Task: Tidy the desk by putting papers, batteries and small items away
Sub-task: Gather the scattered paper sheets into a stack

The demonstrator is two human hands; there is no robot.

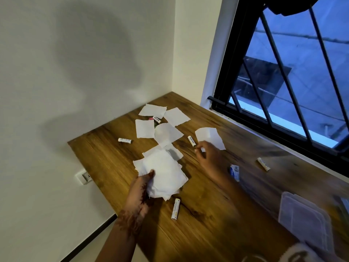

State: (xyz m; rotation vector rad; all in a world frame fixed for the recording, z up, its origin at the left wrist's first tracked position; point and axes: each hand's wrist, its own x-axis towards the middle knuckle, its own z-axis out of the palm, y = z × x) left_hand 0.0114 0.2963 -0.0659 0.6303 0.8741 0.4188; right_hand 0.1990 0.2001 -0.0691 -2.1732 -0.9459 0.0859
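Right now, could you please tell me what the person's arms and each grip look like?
Both forearms are bare, with no sleeve, watch or bracelet in view. The left grip, a bare hand, carries a dark henna-like pattern across its back and down the wrist. The right grip shows no markings, though motion blur softens it.

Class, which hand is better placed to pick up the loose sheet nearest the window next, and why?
Right. The right hand is at the near edge of that loose sheet, while the left hand is farther from it and grips the stack of papers.
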